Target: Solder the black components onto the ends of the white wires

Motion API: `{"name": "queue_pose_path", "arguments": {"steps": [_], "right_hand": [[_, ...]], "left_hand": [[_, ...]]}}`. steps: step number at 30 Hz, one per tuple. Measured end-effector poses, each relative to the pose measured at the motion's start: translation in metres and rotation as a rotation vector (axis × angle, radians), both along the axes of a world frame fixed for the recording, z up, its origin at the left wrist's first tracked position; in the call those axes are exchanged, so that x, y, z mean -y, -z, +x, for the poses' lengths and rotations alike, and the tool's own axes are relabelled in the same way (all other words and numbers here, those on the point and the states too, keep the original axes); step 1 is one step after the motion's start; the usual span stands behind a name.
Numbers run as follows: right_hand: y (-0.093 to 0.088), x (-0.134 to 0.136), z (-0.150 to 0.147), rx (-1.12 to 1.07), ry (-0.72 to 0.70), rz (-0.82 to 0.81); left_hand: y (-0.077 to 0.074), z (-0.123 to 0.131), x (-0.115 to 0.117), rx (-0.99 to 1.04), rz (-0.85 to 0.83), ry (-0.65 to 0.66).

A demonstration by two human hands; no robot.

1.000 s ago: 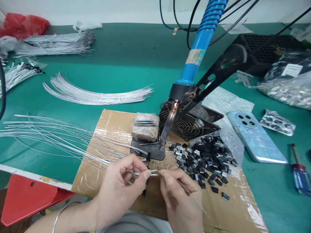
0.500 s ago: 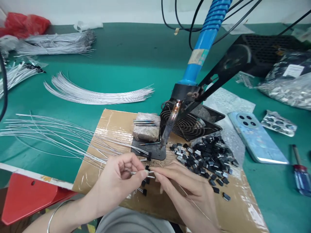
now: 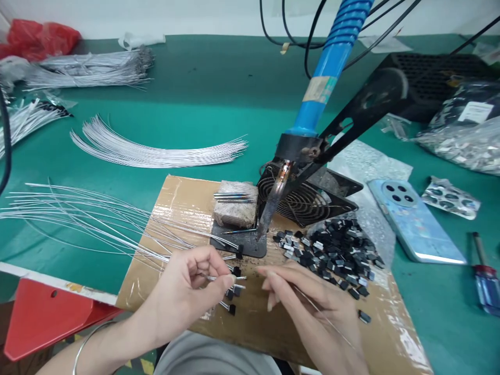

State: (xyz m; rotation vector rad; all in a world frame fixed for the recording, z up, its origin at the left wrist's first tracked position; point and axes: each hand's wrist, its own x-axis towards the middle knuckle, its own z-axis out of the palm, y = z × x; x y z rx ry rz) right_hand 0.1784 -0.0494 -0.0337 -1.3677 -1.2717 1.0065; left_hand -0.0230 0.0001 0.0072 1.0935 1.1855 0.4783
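My left hand (image 3: pixel 195 291) pinches a thin white wire (image 3: pixel 241 286) between thumb and forefinger, its ends jutting to the right. Just below the fingertips lie several wires with small black connectors (image 3: pixel 232 310) on their ends. My right hand (image 3: pixel 312 312) is closed around a thin metallic strand, probably solder wire (image 3: pixel 326 319), which runs back across the palm. A gap separates the right fingertips from the wire ends. Above both hands, a soldering iron (image 3: pixel 274 200) with a blue handle hangs tip down in a black stand.
Loose black connectors (image 3: pixel 339 252) are heaped to the right on the cardboard (image 3: pixel 375 333). A small fan (image 3: pixel 308 200) and a sponge block (image 3: pixel 235 208) flank the iron. White wires (image 3: pixel 156 156) lie to the left; a phone (image 3: pixel 414 221) and a screwdriver (image 3: pixel 484 281) are on the right.
My right hand has drawn back to the right, away from the wire ends in my left hand. The left hand has hardly moved and keeps its pinch.
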Motion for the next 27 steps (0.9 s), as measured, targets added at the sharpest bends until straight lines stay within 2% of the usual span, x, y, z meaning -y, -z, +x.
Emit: {"name": "queue_pose_path", "arguments": {"steps": [3, 6, 10, 16, 23, 27], "right_hand": [[-0.004, 0.000, -0.011, -0.177, -0.041, -0.147], [-0.008, 0.000, -0.020, -0.316, -0.072, -0.207], [-0.001, 0.002, -0.022, -0.486, -0.079, -0.296], [0.014, 0.005, -0.019, -0.637, -0.111, -0.379], [0.011, 0.002, -0.023, -0.742, -0.083, -0.409], [0.011, -0.001, -0.027, -0.775, -0.032, -0.409]], "left_hand": [[0.001, 0.001, 0.001, 0.018, -0.002, 0.008], [0.002, 0.001, 0.003, 0.033, -0.002, 0.022], [0.003, 0.001, 0.006, 0.046, 0.028, 0.019], [0.005, 0.007, 0.009, -0.045, 0.191, -0.012], [0.006, 0.008, 0.013, -0.172, 0.369, 0.028], [0.009, 0.008, 0.015, -0.307, 0.559, 0.056]]}}
